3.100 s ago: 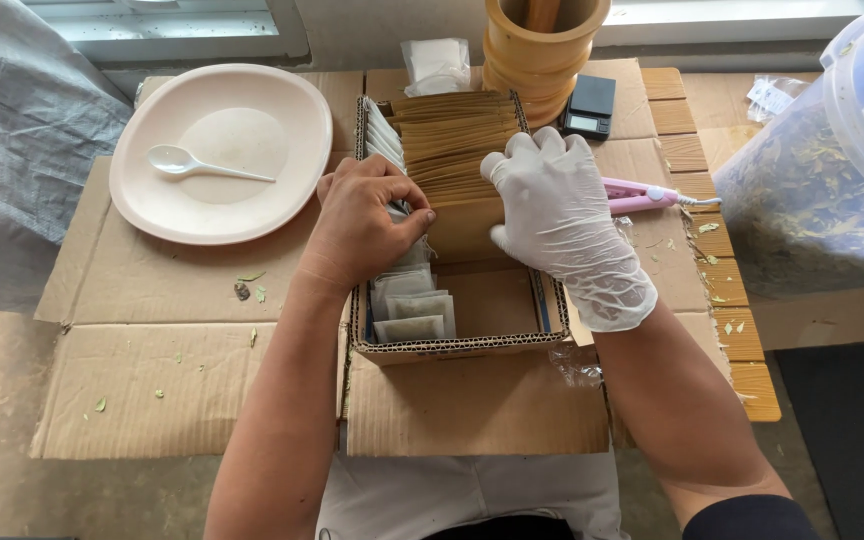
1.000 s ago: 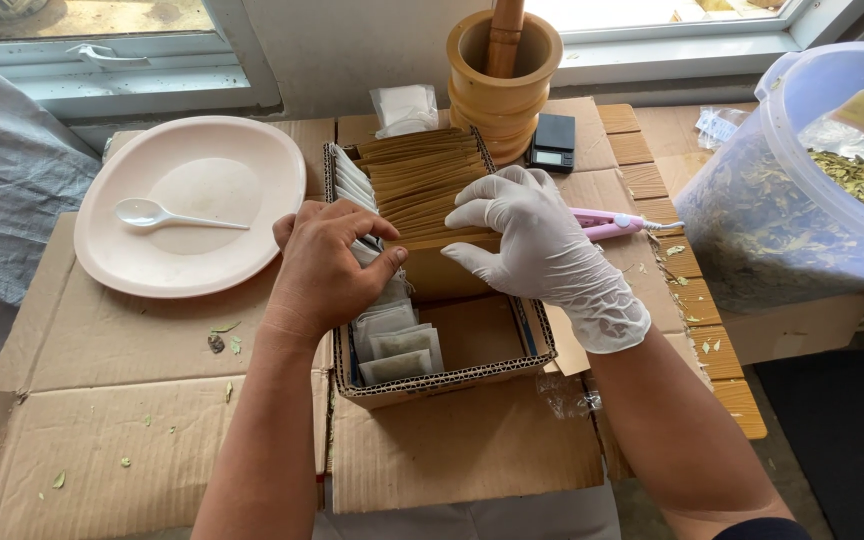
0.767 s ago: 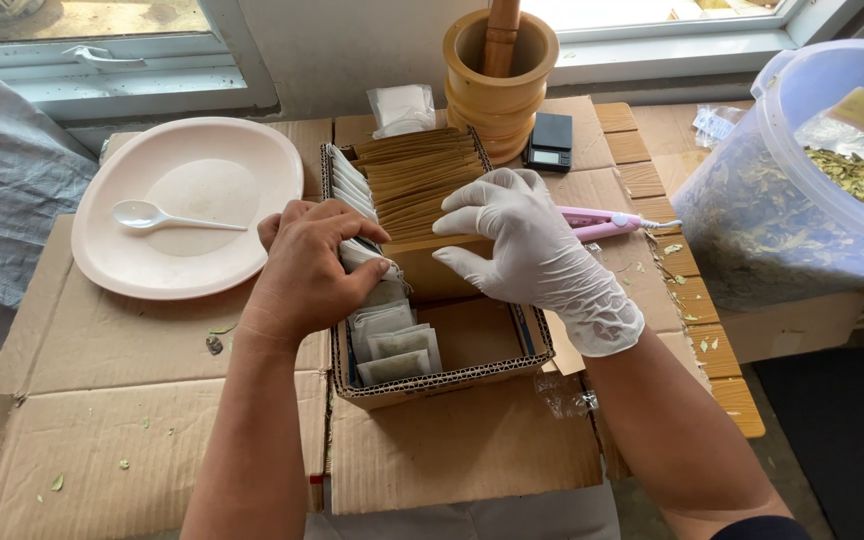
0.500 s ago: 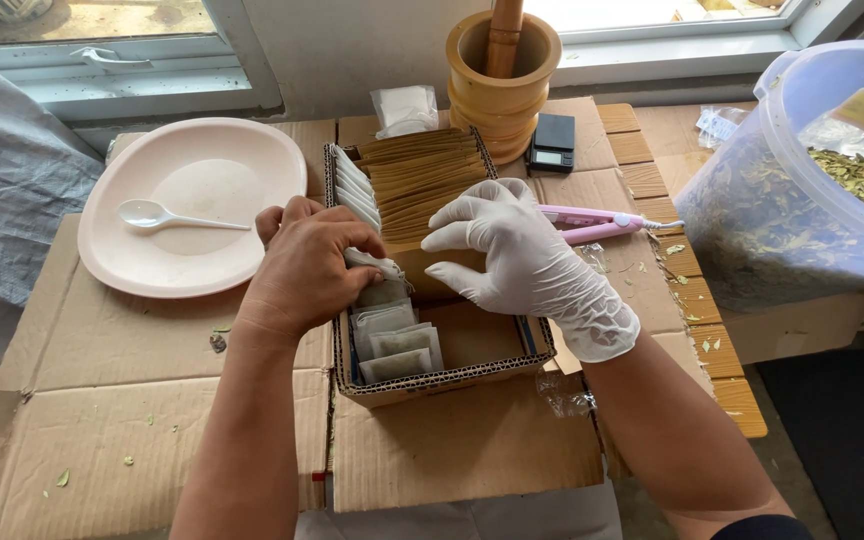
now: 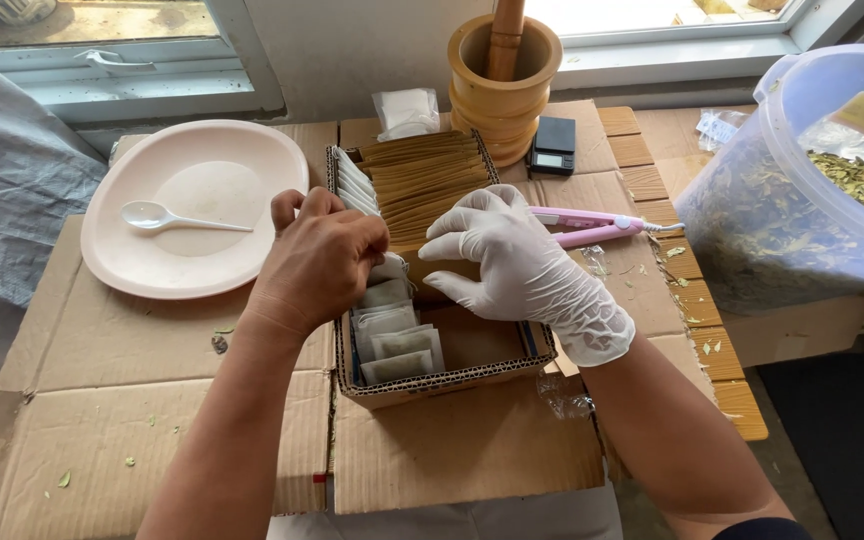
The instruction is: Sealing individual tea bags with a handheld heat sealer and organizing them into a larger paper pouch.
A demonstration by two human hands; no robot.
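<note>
The bare left hand (image 5: pixel 320 262) is curled into a loose fist over the left side of the open cardboard box (image 5: pixel 452 375), its fingertips buried among the white sachets (image 5: pixel 392 330) that stand in a row along that side; the fingers are bent narrow and seem to pinch one or two sachets, though the grip itself is hidden under the knuckles; more sachets lie just below the hand toward the person, and others fan out just beyond it toward the window. The gloved right hand (image 5: pixel 512 262) rests beside it, fingers spread fairly wide and laid on the near end of the stack of brown paper envelopes (image 5: pixel 422 185), which fills the right side of the box and runs away from the hand toward the window; the thumb hooks down over the stack's front face; it presses rather than grips. The two hands are near each other, not touching.

Left of the left hand lies a pale round plate (image 5: pixel 192 255) with a white plastic spoon (image 5: pixel 177 217) on it; just right of the gloved hand lies a pink handheld sealer (image 5: pixel 587 225); beyond that hand stand a wooden mortar with pestle (image 5: pixel 504 75) and a small black scale (image 5: pixel 554 145); well to the right stands a clear plastic tub of dried leaves (image 5: pixel 802 190); flattened cardboard (image 5: pixel 152 400) lies under everything.
</note>
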